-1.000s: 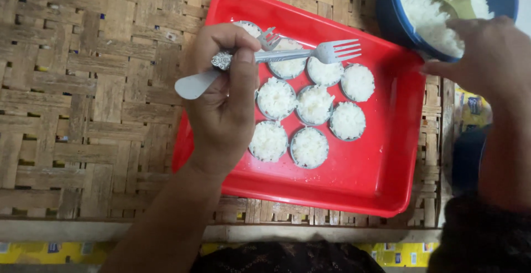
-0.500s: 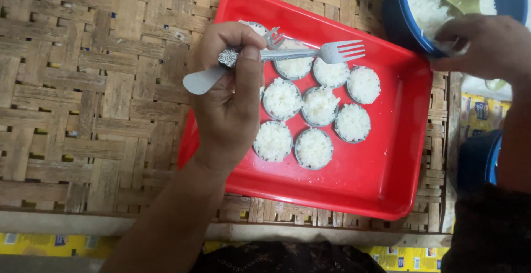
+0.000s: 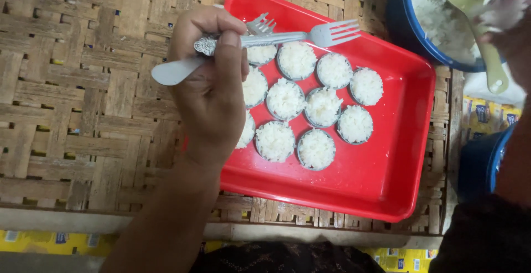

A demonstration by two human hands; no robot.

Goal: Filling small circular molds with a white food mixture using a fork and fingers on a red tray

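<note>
Head view, looking straight down on a woven bamboo-strip table (image 3: pixel 83 85). Left hand (image 3: pixel 213 93) is closed in a fist around two metal forks held together: one fork (image 3: pixel 287 36) points right with its tines over the top edge of the tray, the second fork (image 3: pixel 261 25) sits just behind it, tines peeking out above the first. A rounded flat handle end sticks out of the fist to the left.

Red rectangular plastic tray (image 3: pixel 387 173) lies on the table, tilted a bit in the frame. Inside it are small round metal cups packed with white rice (image 3: pixel 322 107), grouped in the upper-left half of the tray, most touching or just beside each other. The left hand covers the leftmost ones, so the full count is unclear. Lower right part of the tray is bare red.

Right hand (image 3: pixel 506 21) is at the top right corner, partly out of frame, gripping the handle of a pale green ladle (image 3: pixel 475 7). Ladle bowl rests in a blue bowl of white rice (image 3: pixel 420 35) just beyond the tray's top right corner. Another blue container (image 3: pixel 481 165) sits right of the tray, mostly cut off.
</note>
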